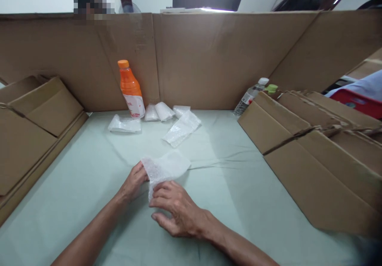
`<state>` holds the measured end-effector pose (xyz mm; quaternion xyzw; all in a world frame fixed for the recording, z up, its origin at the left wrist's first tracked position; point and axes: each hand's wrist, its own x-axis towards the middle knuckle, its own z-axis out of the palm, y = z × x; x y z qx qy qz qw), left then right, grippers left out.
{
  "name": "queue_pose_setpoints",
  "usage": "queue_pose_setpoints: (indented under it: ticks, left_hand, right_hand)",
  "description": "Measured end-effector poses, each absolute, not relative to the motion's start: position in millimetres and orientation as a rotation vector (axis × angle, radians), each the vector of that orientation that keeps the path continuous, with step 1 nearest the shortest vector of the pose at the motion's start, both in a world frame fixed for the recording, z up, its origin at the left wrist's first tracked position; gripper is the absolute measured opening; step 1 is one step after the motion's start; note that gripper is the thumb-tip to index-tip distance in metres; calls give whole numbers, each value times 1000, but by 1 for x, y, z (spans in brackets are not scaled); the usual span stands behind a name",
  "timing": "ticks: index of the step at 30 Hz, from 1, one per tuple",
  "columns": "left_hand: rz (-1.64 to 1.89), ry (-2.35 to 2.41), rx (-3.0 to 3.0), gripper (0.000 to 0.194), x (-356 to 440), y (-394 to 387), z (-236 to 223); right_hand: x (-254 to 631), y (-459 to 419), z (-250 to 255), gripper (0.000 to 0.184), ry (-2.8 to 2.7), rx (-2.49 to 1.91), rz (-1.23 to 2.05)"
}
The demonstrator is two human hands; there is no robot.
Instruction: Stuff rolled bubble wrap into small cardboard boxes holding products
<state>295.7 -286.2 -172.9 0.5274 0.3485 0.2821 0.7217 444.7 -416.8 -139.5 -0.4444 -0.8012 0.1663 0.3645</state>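
A piece of clear bubble wrap is partly raised off the pale green table in front of me. My left hand is closed on its left edge, with the fingertips partly hidden behind the plastic. The curled fingers of my right hand touch the wrap's near corner. The right thumb stands apart from those fingers, and no pinch shows there. Just beyond, another strip of bubble wrap lies flat. Several more folded pieces are at the back, among them a bubble wrap piece on the left.
An orange bottle stands against the cardboard wall at the back. A clear bottle leans at the right, beside a green cap. Cardboard boxes flank the table, on the left and the right. A person is behind the wall.
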Motion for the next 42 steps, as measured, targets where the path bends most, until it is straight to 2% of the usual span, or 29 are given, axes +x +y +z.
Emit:
queue_pose_setpoints:
  ticks: [4,6,9,11,13,17,19,22,27,32,34,39,42]
  left_hand:
    - [590,732,1132,42,299,-296,-175]
    - [626,792,1150,56,299,-297,-175]
    - [687,945,1181,88,299,-292,-175]
    - [716,995,1235,93,298,-287,-177]
    - [741,992,1328,80,296,-283,-179]
    - [769,958,1538,33,293,-280,-174]
    - [776,939,1554,25,293,-282,-166]
    - [784,892,1495,21,295,-288,-154]
    - [765,785,1392,16,301,-294,-150]
    - [796,810,1283,16,303,-293,-157]
    - [820,837,1229,17,301,-291,-160]
    - [857,906,1098,23,293,-288,-166]
    - [856,930,1061,25,289,-288,-169]
  right_hand:
    - [440,-420,-148,19,-2109,-1185,505]
    - [441,-423,-148,17,-2106,-1211,526]
    - [445,-428,-145,17,-2057,-1231,544]
    - [450,-432,-142,17,-2002,-1219,557]
    - [456,-437,-138,15,-1944,-1205,571]
    - [474,-444,-125,7,-1826,-1276,540]
    - [486,-447,-116,11,-1741,-1341,481]
    - [504,-450,-98,19,-1617,-1424,355]
    - [530,-435,-74,14,-1467,-1470,193]
    - [548,-397,-87,16,-1182,-1426,245]
    - [551,-388,-100,25,-1139,-1394,296]
    - [544,-395,-134,60,-1326,-1437,514]
    - [536,-406,-153,71,-1431,-1493,645]
